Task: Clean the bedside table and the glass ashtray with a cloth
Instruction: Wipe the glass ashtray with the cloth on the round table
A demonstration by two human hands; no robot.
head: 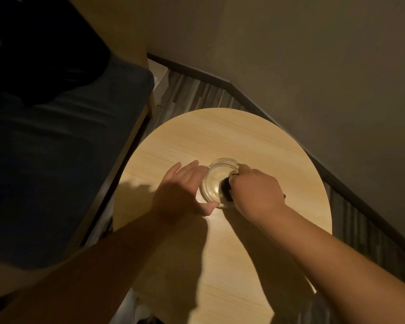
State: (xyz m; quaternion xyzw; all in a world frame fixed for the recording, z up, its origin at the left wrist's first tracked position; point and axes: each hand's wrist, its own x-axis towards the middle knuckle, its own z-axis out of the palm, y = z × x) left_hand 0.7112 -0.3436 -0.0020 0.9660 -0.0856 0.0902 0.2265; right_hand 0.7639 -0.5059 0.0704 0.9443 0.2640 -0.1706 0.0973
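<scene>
1. Head view, and the action was all at the glass ashtray [216,181], which sat on the round bedside table [255,141] a little right of its middle, towards the far half.
2. The left hand [181,190] cupped the ashtray's left rim, fingers spread and loosely curved, thumb hooked round the near edge: a steadying hold, not a lift.
3. The right hand [255,191] was bunched tight around a dark cloth [226,188], pressing the wad down inside the bowl at its right side. Only a small dark fold showed past the knuckles.
4. To do this step well, the judgement was: keep the left hand braced so the glass cannot skate on the smooth top, and work the cloth round the bowl and into the rim notches with firm, short turns.
5. Glass near a table edge could slide or chip if pushed hard sideways; downward pressure looked the safer bet.
6. The tabletop was pale wood-grain laminate, bare apart from the ashtray, with the arms' shadows falling across its near half.
7. Around it: a dark bed [56,160] close on the left, striped plank floor [192,94] beyond, dark skirting and a plain wall [313,66] to the far right. Dim, warm light throughout.
</scene>
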